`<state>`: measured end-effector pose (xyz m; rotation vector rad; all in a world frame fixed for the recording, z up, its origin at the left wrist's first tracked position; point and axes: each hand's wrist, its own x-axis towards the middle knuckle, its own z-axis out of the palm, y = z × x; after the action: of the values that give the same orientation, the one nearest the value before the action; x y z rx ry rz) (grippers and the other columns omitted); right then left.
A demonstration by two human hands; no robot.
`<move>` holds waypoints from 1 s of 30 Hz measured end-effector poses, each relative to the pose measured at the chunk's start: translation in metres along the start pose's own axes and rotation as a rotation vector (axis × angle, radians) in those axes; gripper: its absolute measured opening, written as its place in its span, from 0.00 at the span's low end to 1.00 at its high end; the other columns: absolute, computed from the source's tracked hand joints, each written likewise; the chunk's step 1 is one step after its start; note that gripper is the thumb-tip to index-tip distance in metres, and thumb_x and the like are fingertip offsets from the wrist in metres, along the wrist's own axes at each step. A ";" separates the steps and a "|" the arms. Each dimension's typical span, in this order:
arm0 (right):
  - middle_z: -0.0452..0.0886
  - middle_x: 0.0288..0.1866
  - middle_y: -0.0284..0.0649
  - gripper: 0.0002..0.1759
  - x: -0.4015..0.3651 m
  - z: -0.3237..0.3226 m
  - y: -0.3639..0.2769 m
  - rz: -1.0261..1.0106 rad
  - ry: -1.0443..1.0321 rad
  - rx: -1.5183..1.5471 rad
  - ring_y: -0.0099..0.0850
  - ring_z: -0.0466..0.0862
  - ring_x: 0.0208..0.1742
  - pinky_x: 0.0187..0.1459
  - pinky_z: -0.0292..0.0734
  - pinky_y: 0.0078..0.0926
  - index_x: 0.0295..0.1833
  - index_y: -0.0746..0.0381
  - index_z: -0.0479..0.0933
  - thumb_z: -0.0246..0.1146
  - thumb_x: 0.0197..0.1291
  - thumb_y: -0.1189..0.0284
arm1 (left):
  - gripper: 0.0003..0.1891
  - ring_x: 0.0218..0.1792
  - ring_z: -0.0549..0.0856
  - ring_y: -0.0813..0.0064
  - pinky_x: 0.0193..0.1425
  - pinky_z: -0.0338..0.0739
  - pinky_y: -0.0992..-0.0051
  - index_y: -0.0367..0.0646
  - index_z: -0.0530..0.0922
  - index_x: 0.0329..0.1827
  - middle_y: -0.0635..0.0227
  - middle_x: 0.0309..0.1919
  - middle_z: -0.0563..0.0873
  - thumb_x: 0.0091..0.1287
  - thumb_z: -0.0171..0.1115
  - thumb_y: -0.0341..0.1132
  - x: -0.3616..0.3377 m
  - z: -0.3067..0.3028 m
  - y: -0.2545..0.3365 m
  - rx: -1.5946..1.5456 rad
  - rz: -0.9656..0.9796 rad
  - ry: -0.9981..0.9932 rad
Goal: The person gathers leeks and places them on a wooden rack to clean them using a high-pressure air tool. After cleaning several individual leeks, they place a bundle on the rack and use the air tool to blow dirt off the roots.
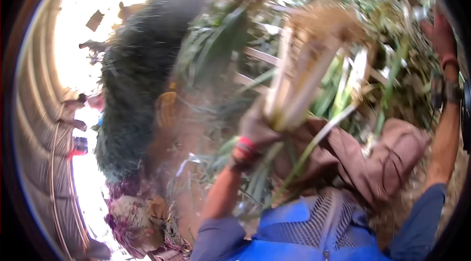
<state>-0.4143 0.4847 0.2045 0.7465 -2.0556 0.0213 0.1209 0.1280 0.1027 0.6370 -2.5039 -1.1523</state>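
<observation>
My left hand (259,127), in a dirty glove with a red band at the wrist, is closed around a bunch of leeks (301,77). Their thick white stems point up and away from me, with the brown, stringy roots at the top. Green leaves hang below this hand. Far to the right, my right hand (441,38) reaches out in a reddish glove, beside a pale, shiny thing and some light strands. Motion blur hides how its fingers lie. A brown cloth (358,150) covers my lap, and a loose leek (326,131) slants across it.
Tall dark-green stacked leeks (142,74) rise on the left. Loose leaves and stalks (392,50) cover the ground ahead and right. A yellow object (167,109) stands by the stack. A sack-like bundle (135,222) with purple strands sits lower left, near a curved sheet wall (37,128).
</observation>
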 end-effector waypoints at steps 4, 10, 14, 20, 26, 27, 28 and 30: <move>0.83 0.70 0.51 0.27 -0.022 -0.086 -0.107 0.146 -0.448 0.647 0.40 0.89 0.59 0.61 0.87 0.40 0.73 0.62 0.78 0.69 0.75 0.62 | 0.54 0.56 0.88 0.67 0.65 0.87 0.64 0.39 0.68 0.76 0.60 0.58 0.87 0.42 0.89 0.30 0.008 -0.006 -0.009 -0.319 -0.117 -0.082; 0.83 0.70 0.47 0.34 -0.153 -0.104 -0.308 -0.168 -0.505 1.565 0.34 0.91 0.52 0.58 0.89 0.34 0.75 0.62 0.76 0.78 0.66 0.66 | 0.44 0.53 0.88 0.71 0.61 0.84 0.68 0.39 0.75 0.70 0.61 0.54 0.89 0.46 0.85 0.35 0.014 0.004 -0.001 -0.418 -0.108 -0.076; 0.89 0.46 0.51 0.24 -0.157 -0.126 -0.366 0.172 -0.944 1.708 0.41 0.91 0.42 0.49 0.85 0.43 0.61 0.63 0.82 0.73 0.68 0.57 | 0.45 0.55 0.88 0.71 0.62 0.84 0.68 0.38 0.73 0.72 0.61 0.55 0.88 0.47 0.84 0.33 0.010 0.002 -0.003 -0.356 -0.120 -0.084; 0.74 0.18 0.38 0.16 -0.151 -0.127 -0.354 0.311 -0.832 1.431 0.21 0.75 0.24 0.28 0.73 0.33 0.28 0.66 0.76 0.66 0.63 0.66 | 0.45 0.56 0.87 0.71 0.64 0.83 0.69 0.38 0.73 0.73 0.62 0.57 0.87 0.47 0.83 0.31 0.006 -0.003 0.003 -0.410 -0.103 -0.115; 0.83 0.27 0.53 0.15 -0.124 -0.119 -0.354 0.356 -0.553 1.152 0.49 0.83 0.26 0.34 0.80 0.48 0.29 0.63 0.79 0.67 0.59 0.61 | 0.53 0.61 0.84 0.69 0.69 0.81 0.66 0.37 0.66 0.78 0.63 0.61 0.83 0.44 0.82 0.29 0.009 -0.008 0.027 -0.411 -0.125 -0.243; 0.85 0.29 0.52 0.13 -0.112 -0.114 -0.345 0.318 -0.561 1.054 0.49 0.86 0.29 0.36 0.82 0.49 0.33 0.62 0.81 0.67 0.60 0.62 | 0.53 0.61 0.84 0.69 0.69 0.80 0.65 0.37 0.65 0.79 0.63 0.62 0.83 0.44 0.81 0.28 0.006 -0.008 0.028 -0.427 -0.097 -0.248; 0.86 0.30 0.52 0.14 -0.098 -0.112 -0.333 0.318 -0.554 0.988 0.48 0.88 0.31 0.37 0.85 0.47 0.35 0.62 0.83 0.68 0.62 0.61 | 0.53 0.61 0.84 0.69 0.69 0.80 0.65 0.37 0.65 0.79 0.63 0.62 0.83 0.44 0.81 0.28 0.004 -0.009 0.029 -0.431 -0.094 -0.248; 0.89 0.32 0.48 0.18 -0.081 -0.063 -0.295 0.288 -0.371 0.823 0.41 0.90 0.32 0.37 0.88 0.41 0.39 0.62 0.86 0.69 0.67 0.56 | 0.54 0.61 0.84 0.69 0.70 0.80 0.64 0.37 0.65 0.80 0.63 0.63 0.83 0.45 0.81 0.28 0.001 -0.010 0.028 -0.480 -0.117 -0.244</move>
<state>-0.1823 0.3026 0.1007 0.9764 -2.4970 1.0059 0.1176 0.1375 0.1311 0.5380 -2.2572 -1.8913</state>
